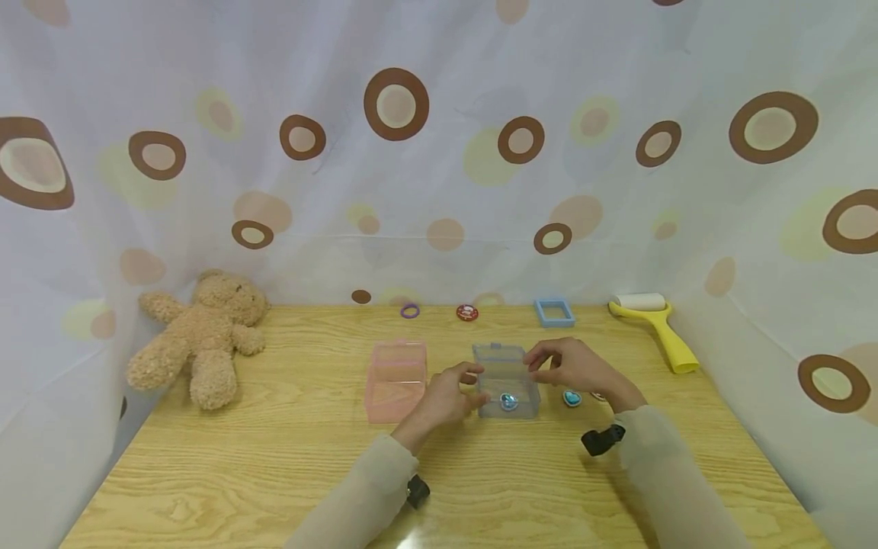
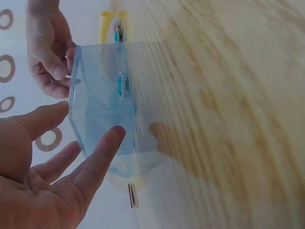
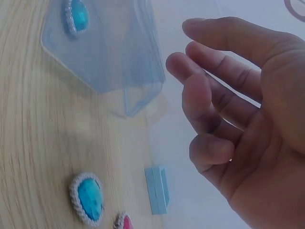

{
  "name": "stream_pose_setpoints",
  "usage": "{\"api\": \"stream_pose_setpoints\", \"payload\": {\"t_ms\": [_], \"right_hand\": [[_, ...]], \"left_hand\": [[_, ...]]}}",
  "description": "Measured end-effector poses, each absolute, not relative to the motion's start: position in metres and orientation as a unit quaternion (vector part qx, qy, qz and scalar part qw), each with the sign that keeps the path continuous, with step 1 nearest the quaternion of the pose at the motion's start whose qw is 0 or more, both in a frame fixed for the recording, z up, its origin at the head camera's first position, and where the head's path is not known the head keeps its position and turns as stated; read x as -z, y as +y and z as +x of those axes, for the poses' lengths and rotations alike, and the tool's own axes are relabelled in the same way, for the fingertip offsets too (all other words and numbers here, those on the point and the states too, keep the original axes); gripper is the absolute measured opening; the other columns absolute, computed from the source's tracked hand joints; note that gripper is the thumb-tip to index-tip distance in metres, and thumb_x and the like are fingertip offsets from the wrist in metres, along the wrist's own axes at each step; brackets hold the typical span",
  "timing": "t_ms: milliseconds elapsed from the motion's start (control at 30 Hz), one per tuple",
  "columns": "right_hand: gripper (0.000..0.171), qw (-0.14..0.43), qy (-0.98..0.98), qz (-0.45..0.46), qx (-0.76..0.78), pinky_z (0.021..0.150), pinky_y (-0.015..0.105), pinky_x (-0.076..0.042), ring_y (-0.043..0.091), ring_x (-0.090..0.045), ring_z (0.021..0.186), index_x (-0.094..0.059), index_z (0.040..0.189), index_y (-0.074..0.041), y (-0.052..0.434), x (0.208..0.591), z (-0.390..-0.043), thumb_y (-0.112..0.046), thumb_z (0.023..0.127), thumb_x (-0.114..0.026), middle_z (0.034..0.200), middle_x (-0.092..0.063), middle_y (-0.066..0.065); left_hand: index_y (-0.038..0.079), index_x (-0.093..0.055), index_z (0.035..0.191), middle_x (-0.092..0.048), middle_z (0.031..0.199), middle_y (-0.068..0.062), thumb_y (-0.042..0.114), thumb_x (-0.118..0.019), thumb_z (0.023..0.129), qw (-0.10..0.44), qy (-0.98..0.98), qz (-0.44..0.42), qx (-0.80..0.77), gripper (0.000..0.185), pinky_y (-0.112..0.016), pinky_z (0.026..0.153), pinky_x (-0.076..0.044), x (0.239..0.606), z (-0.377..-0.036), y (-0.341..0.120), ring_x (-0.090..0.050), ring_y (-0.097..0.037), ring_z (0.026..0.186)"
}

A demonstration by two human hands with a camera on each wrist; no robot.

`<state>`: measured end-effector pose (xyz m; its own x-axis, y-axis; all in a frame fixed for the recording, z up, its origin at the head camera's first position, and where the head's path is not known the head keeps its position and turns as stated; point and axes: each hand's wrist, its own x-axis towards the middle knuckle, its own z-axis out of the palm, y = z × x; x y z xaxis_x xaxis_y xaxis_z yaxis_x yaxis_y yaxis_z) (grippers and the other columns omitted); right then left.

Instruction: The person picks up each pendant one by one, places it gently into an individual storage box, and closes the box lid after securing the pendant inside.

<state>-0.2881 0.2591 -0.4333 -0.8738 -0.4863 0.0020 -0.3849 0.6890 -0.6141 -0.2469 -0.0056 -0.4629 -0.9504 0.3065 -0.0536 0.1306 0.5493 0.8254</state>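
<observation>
A clear bluish plastic box with its lid tipped back stands on the table between the two hands. Inside lies a blue gem with a silvery beaded rim. My left hand is at the box's left side, thumb and fingers spread; in the left wrist view, fingertips lie against or very near its wall. On the other side, my right hand hovers by the upper right edge, its fingers loosely bent around nothing. A teal heart-shaped gem lies right of the box, with a pink gem partly visible nearby.
A pink transparent box stands to the left. Along the back lie a purple ring, a red round badge and a light blue square frame. A yellow lint roller is far right, a teddy bear far left.
</observation>
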Motion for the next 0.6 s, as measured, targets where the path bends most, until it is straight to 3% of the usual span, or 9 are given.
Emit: {"api": "stream_pose_setpoints", "payload": {"t_ms": [267,600], "right_hand": [[0.026,0.077,0.917,-0.21,0.331,0.066,0.029,-0.054,0.021,-0.065,0.076,-0.069,0.113,-0.008,0.281,0.436,-0.286,-0.024,0.093,-0.072,0.098,-0.071,0.003],[0.026,0.089,0.926,-0.189,0.314,0.069,0.026,-0.05,0.017,-0.062,0.084,-0.07,0.113,-0.004,0.306,0.447,-0.283,-0.02,0.092,-0.071,0.095,-0.071,0.002]], "left_hand": [[0.014,-0.059,0.136,-0.067,0.13,-0.016,0.024,-0.073,0.092,0.096,0.874,0.129,-0.458,0.047,-0.046,0.096,-0.054,0.464,-0.247,-0.006,-0.063,-0.036,0.12],[0.014,-0.059,0.136,-0.067,0.129,-0.016,0.024,-0.073,0.092,0.095,0.875,0.131,-0.456,0.047,-0.045,0.094,-0.055,0.465,-0.247,-0.006,-0.064,-0.035,0.118]]}}
